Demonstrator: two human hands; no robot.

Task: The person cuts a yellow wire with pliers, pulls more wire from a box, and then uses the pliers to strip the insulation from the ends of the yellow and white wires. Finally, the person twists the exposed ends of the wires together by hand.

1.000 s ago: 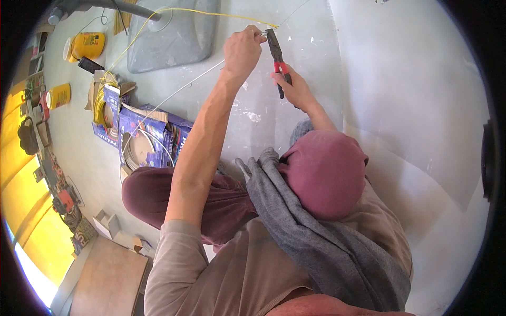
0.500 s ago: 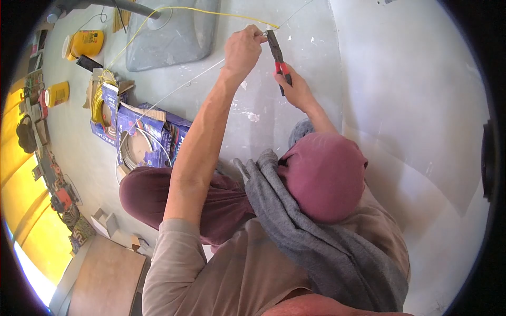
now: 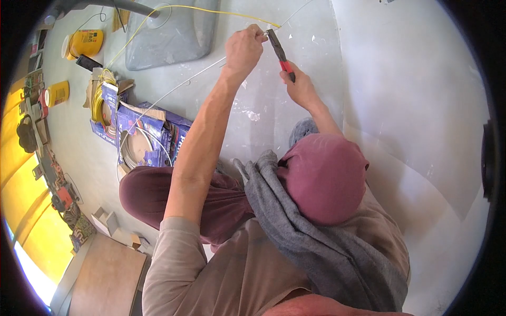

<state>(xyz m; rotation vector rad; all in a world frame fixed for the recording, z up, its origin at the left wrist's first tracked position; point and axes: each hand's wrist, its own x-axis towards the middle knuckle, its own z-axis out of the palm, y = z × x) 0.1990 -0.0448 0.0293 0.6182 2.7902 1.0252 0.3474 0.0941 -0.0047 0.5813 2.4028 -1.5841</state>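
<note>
My left hand is closed in a pinch on a white wire near its end. That wire runs back to a coil in a blue box. My right hand is wrapped round the handles of pliers with red and black grips. The jaws of the pliers are at the wire's end, just beside my left fingertips; whether they bite on it is too small to tell. Close above the jaws ends a yellow wire, with a thin grey strand leading on from its tip.
A coil of yellow wire sits by the blue box. A grey plastic container, a phone and yellow tubs lie to the left. My bent knee rises below my right hand, and a wooden board lies lower left.
The plier handles have come together, and my right hand has shifted slightly right and up. My left hand has stayed almost in place.
</note>
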